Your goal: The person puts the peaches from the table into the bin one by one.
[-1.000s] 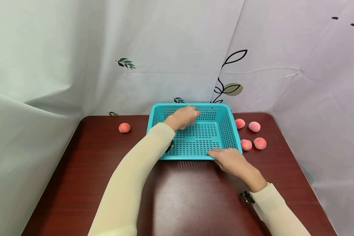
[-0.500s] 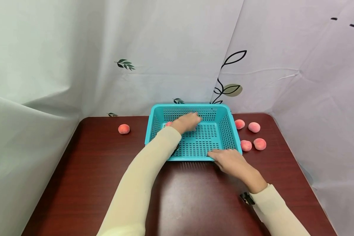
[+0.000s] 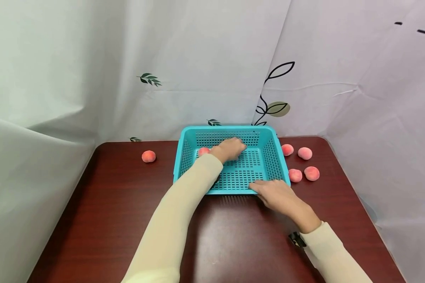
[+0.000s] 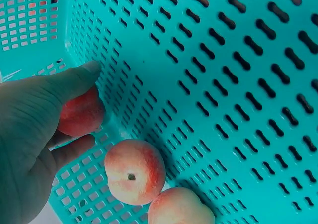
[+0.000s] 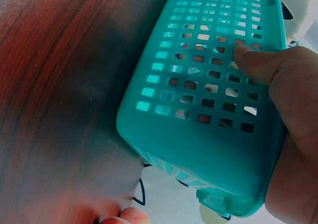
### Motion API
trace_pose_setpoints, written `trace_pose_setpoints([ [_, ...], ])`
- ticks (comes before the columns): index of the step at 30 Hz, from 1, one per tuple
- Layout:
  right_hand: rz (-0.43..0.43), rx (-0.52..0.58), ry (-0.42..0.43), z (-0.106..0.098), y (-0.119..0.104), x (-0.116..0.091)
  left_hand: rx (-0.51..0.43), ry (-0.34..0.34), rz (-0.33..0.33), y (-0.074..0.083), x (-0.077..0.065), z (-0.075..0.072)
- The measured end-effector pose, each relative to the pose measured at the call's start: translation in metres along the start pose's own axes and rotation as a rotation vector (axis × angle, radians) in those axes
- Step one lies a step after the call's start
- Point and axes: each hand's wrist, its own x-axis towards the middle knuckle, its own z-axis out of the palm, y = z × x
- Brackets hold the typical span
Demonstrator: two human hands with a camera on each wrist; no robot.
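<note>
A turquoise perforated plastic basket (image 3: 228, 128) stands toward the back of the table. My left hand (image 3: 230, 148) is down inside it near the back wall. In the left wrist view, its thumb and fingers hold a red peach (image 4: 82, 114), which the hand hides in the head view. Two more peaches lie on the basket floor: one peach (image 4: 135, 172) sits stem side up, with another peach (image 4: 181, 209) touching it. My right hand (image 3: 278, 194) grips the basket's front rim near the right corner, its thumb (image 5: 253, 62) against the outer wall.
On the dark red wooden table (image 3: 230, 243), one peach (image 3: 148, 156) lies left of the basket. Several peaches (image 3: 311, 173) lie close to its right side. White patterned cloth (image 3: 198, 70) hangs behind the table and at both sides.
My left hand has moved rightward and slightly lower inside the basket. A peach on the basket floor has come into view at its left. My right hand stays at the front rim.
</note>
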Motion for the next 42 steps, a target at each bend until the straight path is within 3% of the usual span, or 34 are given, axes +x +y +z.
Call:
trace_pose_setpoints([
  [14, -0.010, -0.005, 0.029, 0.002, 0.000, 0.001, -0.038, -0.048, 0.000, -0.001, 0.001, 0.005],
  [28, -0.021, -0.004, 0.028, 0.002, 0.001, 0.002, 0.002, -0.019, -0.007, -0.001, 0.000, 0.007],
  [36, -0.015, -0.001, 0.008, 0.000, 0.002, 0.001, -0.018, 0.016, -0.008, -0.006, -0.007, -0.007],
  [42, -0.014, 0.013, 0.011, 0.000, 0.002, 0.002, -0.035, 0.037, -0.019, -0.015, -0.023, -0.021],
])
